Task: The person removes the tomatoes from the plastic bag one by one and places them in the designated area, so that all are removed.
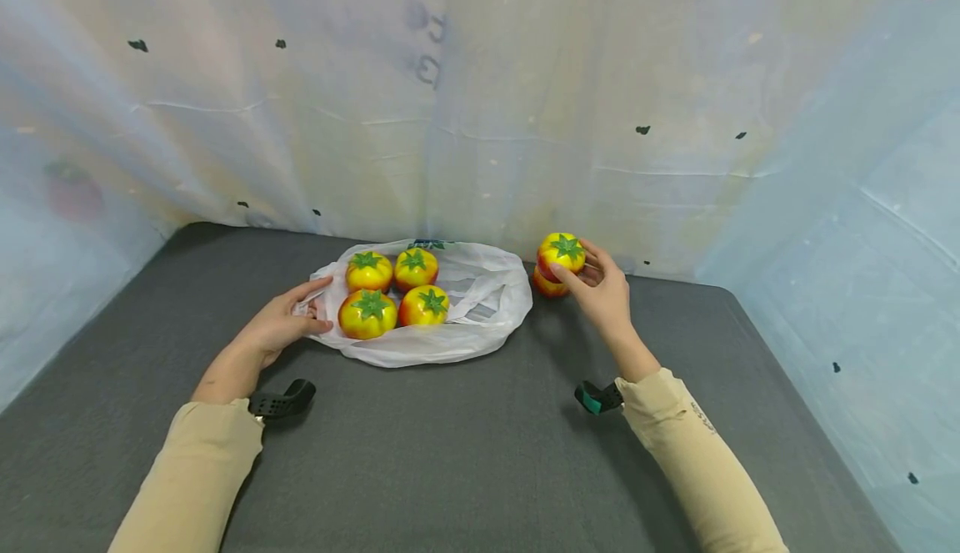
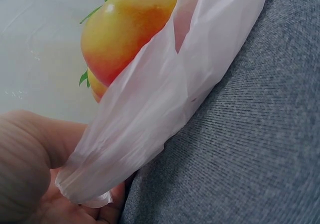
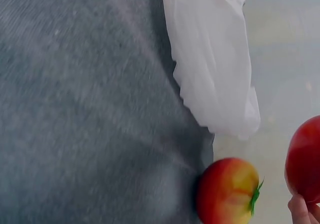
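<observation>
A white plastic bag (image 1: 504, 286) lies on the grey table with its mouth spread open. Several yellow-and-red tomatoes (image 1: 367, 313) with green leafy tops sit together in its left half. My left hand (image 1: 273, 328) holds the bag's left edge between thumb and fingers; the left wrist view shows the bunched plastic (image 2: 95, 179) there. To the right of the bag, my right hand (image 1: 607, 296) grips one tomato (image 1: 561, 253) from its right side, raised off the table. Another tomato (image 3: 227, 191) rests on the table below it, partly covered by the held one in the head view.
The dark grey table (image 1: 450, 453) ends at the back against a pale plastic sheet (image 1: 525, 119) with small dark spots. More sheeting (image 1: 840, 286) stands along the right side. Each wrist wears a black strap (image 1: 281, 401).
</observation>
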`<state>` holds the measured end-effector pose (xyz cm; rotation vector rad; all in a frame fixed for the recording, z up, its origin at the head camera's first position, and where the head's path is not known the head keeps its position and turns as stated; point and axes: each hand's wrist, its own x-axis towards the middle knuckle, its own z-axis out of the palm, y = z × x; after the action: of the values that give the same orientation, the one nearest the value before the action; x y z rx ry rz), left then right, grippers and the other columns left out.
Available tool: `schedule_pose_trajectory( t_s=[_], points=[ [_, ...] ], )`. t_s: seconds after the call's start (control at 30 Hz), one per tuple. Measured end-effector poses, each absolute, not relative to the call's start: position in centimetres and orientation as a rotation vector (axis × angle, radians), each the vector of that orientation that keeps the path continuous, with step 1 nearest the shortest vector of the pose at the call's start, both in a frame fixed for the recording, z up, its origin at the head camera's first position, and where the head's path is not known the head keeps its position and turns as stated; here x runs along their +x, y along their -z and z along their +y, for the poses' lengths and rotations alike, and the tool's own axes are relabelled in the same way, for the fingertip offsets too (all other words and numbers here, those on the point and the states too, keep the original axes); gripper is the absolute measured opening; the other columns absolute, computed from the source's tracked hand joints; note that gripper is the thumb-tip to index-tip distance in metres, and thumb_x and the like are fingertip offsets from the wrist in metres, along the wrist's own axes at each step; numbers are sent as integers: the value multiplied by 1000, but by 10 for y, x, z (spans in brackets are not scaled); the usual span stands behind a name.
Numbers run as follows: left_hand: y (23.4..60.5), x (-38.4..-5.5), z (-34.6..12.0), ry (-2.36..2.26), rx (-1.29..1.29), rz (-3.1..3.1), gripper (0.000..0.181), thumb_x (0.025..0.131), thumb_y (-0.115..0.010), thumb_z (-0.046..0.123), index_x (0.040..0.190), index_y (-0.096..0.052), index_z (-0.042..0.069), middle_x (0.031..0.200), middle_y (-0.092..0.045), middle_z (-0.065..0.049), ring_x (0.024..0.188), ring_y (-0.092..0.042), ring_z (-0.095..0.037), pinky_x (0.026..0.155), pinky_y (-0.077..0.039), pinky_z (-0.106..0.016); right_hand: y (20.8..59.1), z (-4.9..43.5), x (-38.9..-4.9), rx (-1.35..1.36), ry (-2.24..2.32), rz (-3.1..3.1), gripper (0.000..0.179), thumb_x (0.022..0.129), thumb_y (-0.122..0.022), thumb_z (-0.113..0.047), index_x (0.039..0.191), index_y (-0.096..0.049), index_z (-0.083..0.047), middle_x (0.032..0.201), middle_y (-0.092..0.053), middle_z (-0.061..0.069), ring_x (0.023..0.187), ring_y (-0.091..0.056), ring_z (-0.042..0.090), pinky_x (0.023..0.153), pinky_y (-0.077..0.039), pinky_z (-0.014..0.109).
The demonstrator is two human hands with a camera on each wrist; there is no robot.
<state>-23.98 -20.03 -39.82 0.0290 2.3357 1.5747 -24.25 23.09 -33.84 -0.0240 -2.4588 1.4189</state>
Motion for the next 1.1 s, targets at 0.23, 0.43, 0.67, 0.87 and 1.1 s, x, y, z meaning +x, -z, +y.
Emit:
schedule_pose_trajectory(
  t_s=[0.23,0.43,0.67,0.87,1.1],
  points=[
    [398,-238,-201,-1549,7,2355,86,87,-66,9,155,-14,18,158,8,-26,142,6,-50,110,-4,-69,340,244,-241,-52,-1416,-2455,68,86,-71,-35,144,-43,-17,141,-49,17,124,-53,30,102,-45,43],
    [398,-239,-200,-1528,-10,2367,86,88,-65,9,155,-13,19,158,8,-25,143,6,-50,110,-5,-69,341,257,-239,-94,-1382,-2455,68,85,-71,-37,144,-44,-16,140,-50,16,123,-54,30,101,-46,42],
    [398,-240,-200,-1521,-8,2375,86,88,-65,9,155,-13,19,158,8,-25,142,6,-50,109,-5,-70,345,269,-239,-125,-1352,-2451,70,85,-71,-38,145,-43,-16,141,-49,15,124,-54,28,101,-46,40],
    [398,-239,-200,-1528,6,2375,85,87,-66,9,155,-14,18,158,7,-26,142,5,-51,109,-5,-70,348,276,-240,-153,-1345,-2460,70,85,-71,-37,145,-42,-14,141,-50,18,124,-54,30,101,-46,42],
    [398,-239,-200,-1528,9,2381,85,88,-65,9,155,-14,18,158,7,-26,142,5,-51,108,-5,-71,354,285,-243,-213,-1334,-2474,72,85,-70,-40,146,-40,-14,142,-49,17,125,-54,29,101,-46,42]
  ],
)
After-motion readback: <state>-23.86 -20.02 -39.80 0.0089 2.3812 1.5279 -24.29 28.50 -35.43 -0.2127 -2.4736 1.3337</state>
